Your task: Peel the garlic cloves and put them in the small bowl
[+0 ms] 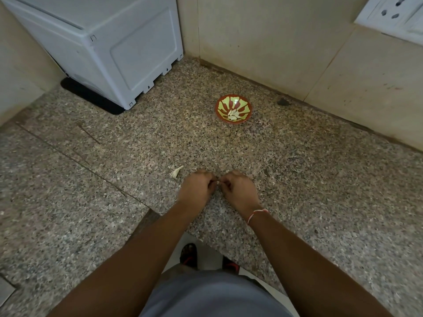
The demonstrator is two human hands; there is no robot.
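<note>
Over the counter (297, 179), both hands (198, 187) pinch a garlic clove (218, 183).

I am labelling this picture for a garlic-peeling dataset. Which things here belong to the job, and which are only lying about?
Belong to the job:
- left hand and right hand, pinching a small garlic clove
- small bowl holding peeled cloves
- garlic piece on the counter

Lying about:
- white appliance
- wall socket
</note>
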